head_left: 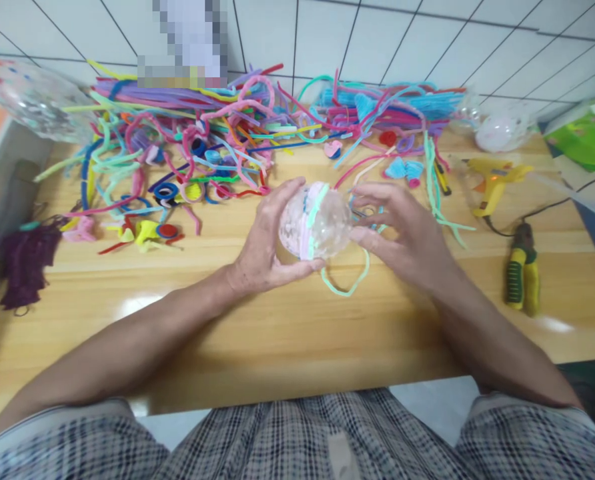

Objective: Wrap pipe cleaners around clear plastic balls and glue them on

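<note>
My left hand (272,240) grips a clear plastic ball (333,223) from its left side, fingers over the top and thumb below. Round the ball's middle run a pale lilac pipe cleaner and a mint-green pipe cleaner (317,208), side by side. A thin pale-green loop (345,293) hangs below the ball on the right. My right hand (400,233) is at the ball's right edge, its fingers bent and apart. The thumb tip is close to or touching the ball; I cannot tell which. Strands show behind these fingers, partly hidden.
Tangled, colourful pipe cleaners (177,147) spread along the back by the tiled wall. A yellow glue gun (495,177) and yellow-green pliers (522,270) lie right. Clear balls (500,130) sit at back right. A purple fringed piece (30,260) lies left.
</note>
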`<state>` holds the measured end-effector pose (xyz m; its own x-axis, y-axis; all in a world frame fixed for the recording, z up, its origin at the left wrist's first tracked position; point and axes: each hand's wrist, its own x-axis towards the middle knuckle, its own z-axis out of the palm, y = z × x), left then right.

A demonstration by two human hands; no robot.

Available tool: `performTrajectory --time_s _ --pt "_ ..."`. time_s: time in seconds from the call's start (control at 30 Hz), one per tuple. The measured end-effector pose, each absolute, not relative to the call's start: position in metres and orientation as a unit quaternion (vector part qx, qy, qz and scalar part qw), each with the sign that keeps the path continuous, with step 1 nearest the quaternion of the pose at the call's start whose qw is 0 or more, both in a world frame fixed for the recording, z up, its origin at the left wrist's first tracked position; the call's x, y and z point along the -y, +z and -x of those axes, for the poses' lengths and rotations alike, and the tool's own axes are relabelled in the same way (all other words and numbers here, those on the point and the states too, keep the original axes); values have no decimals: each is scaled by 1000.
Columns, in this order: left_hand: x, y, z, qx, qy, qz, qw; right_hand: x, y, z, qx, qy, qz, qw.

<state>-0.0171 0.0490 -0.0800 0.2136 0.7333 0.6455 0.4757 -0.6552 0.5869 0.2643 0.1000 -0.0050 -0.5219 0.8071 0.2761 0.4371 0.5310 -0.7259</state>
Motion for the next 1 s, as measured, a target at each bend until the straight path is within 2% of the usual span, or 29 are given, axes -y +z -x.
performTrajectory --time_s 0.1,0.17,0.33,0.5,0.67,1.0 --pt "-51 -83 18 -368 488 -776 158 -105 -8 -261 766 464 329 299" --pt "-53 -87 18 -359 483 -779 175 -108 -16 -258 759 486 310 303" --pt "-56 -94 19 -383 478 -761 213 -104 -27 -256 826 343 297 335" --pt "-58 -95 19 -358 483 -774 199 -106 -25 -258 863 287 273 315" --pt "-59 -95 21 -347 457 -790 216 -114 -25 -260 871 272 262 316" --pt "-61 -84 23 -307 415 -820 246 -119 -12 -264 875 314 280 239"
